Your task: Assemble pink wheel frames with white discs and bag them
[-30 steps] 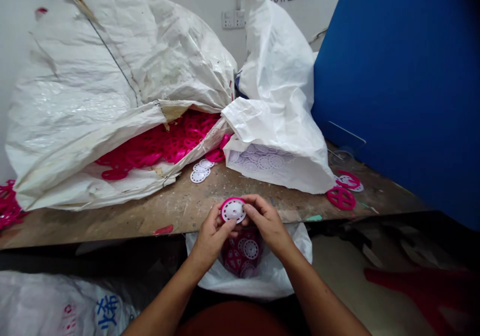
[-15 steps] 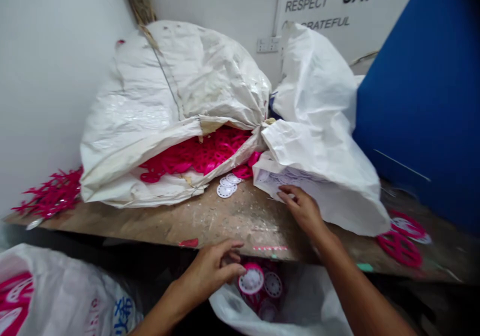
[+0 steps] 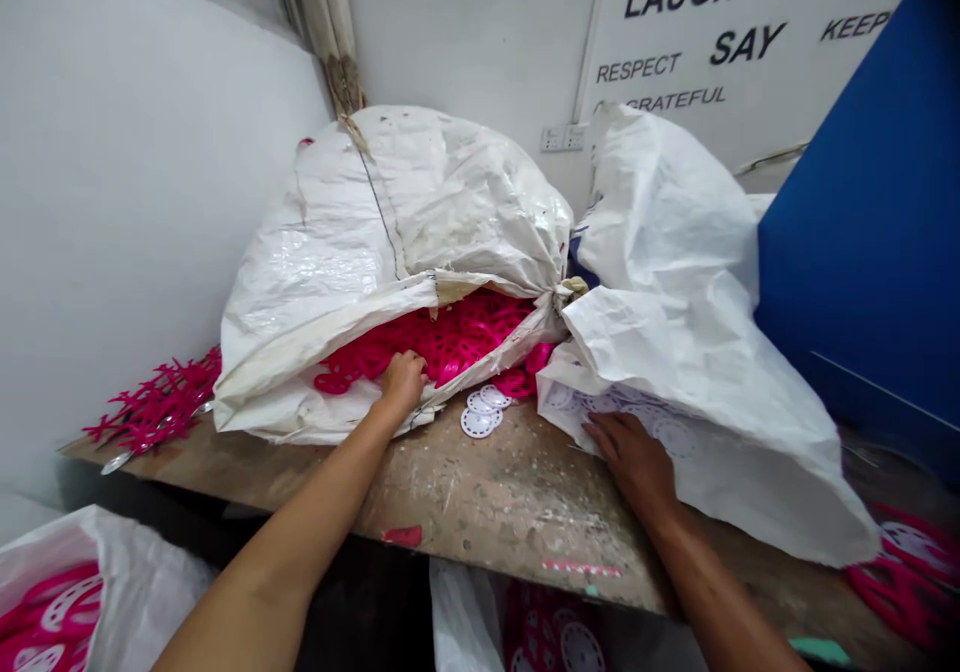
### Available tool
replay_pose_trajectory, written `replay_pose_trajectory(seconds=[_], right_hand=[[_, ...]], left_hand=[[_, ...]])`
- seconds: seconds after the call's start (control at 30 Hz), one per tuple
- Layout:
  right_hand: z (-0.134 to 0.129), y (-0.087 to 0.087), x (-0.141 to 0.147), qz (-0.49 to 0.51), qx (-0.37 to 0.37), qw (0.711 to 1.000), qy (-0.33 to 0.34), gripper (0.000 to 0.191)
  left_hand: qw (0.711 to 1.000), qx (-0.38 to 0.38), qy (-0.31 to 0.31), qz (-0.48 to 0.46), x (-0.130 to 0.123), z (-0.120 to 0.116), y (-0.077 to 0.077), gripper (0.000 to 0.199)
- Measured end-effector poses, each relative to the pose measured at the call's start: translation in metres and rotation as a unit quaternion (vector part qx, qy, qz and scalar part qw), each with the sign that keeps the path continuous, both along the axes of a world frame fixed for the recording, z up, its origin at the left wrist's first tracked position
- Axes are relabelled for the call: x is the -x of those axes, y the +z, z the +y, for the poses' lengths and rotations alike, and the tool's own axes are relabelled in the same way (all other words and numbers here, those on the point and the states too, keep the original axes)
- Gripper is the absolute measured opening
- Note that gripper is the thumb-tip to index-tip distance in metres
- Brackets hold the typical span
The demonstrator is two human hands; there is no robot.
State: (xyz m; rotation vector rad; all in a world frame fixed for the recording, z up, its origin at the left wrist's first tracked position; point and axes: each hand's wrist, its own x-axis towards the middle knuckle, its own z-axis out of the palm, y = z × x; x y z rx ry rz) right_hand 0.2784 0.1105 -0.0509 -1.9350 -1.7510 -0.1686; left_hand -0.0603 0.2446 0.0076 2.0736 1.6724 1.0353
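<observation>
My left hand (image 3: pixel 405 376) reaches into the mouth of a large white woven sack (image 3: pixel 300 262), over the pink plastic pieces (image 3: pixel 480 327) heaped inside. Its fingers bend down among the pieces and their tips are hidden. To the right, my right hand (image 3: pixel 634 452) is at the opening of a second white bag (image 3: pixel 697 372). Its fingers stretch out over thin white discs (image 3: pixel 675 435) with rings of small holes, and nothing shows in its grasp. Between the two openings, several loose white discs (image 3: pixel 480 420) lie overlapping on the worn table (image 3: pixel 495 502).
Pink branching pieces (image 3: pixel 161 407) are piled at the table's left end. Pink rings with white discs (image 3: pixel 911 562) lie at the right, near a blue panel (image 3: pixel 862 282). Below the front edge, an open bag (image 3: pixel 469 617) and a left-hand sack (image 3: pixel 150 592) hold pink-and-white parts.
My left hand has moved from above the lower bag up and forward into the sack of pink pieces. My right hand has gone further into the disc bag's opening. The view has shifted.
</observation>
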Motion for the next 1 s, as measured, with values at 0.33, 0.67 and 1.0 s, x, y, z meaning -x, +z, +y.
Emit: replay_pose_trajectory(seconds=[0.33, 0.67, 1.0], right_hand=[[-0.019, 0.020, 0.011, 0.338, -0.128, 0.932, 0.012, 0.036], [-0.098, 0.042, 0.084, 0.446, -0.055, 0.881, 0.145, 0.020], [-0.114, 0.039, 0.069, 0.467, 0.028, 0.868, 0.168, 0.018]], left_hand=[[0.975, 0.027, -0.022, -0.220, -0.014, -0.089, 0.003, 0.025], [0.788, 0.322, -0.145, -0.505, -0.110, -0.211, -0.013, 0.033], [0.915, 0.205, -0.187, -0.293, -0.115, -0.221, -0.011, 0.030]])
